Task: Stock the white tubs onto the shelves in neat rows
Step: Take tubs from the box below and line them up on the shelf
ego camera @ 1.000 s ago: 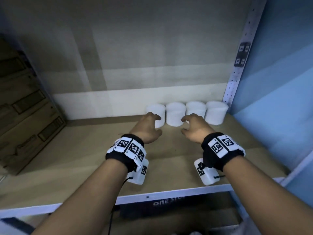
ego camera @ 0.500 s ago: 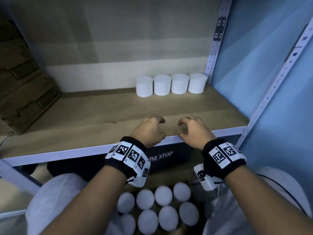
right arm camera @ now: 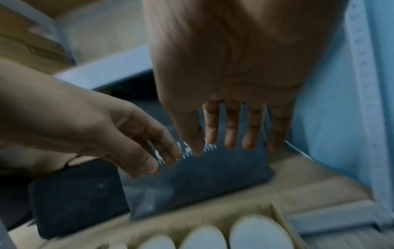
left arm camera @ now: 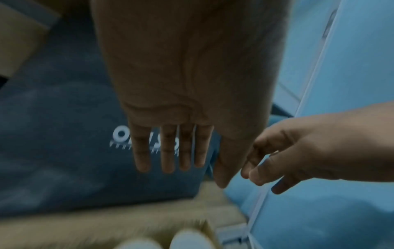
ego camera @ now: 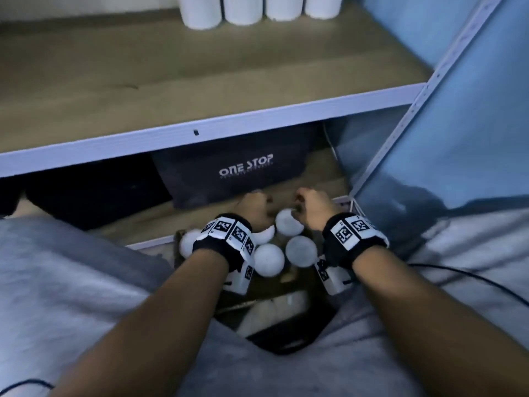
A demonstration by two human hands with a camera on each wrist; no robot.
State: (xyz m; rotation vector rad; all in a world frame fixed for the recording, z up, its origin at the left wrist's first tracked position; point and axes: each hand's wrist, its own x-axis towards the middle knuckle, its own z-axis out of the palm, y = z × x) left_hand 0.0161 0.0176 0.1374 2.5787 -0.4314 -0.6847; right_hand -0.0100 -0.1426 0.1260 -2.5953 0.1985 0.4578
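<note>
Both hands hang over the boxed tubs (ego camera: 268, 259) — left hand (ego camera: 253, 208) and right hand (ego camera: 313, 207), each grip spread, fingers straight, holding nothing.

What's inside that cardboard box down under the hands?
The cardboard box holds white tubs, standing lid-up, at least five showing. The left hand and right hand hover open above, and their wrists hide the rest.

Dim blue wall (ego camera: 472, 138) beside shelving (ego camera: 229, 121)
</note>
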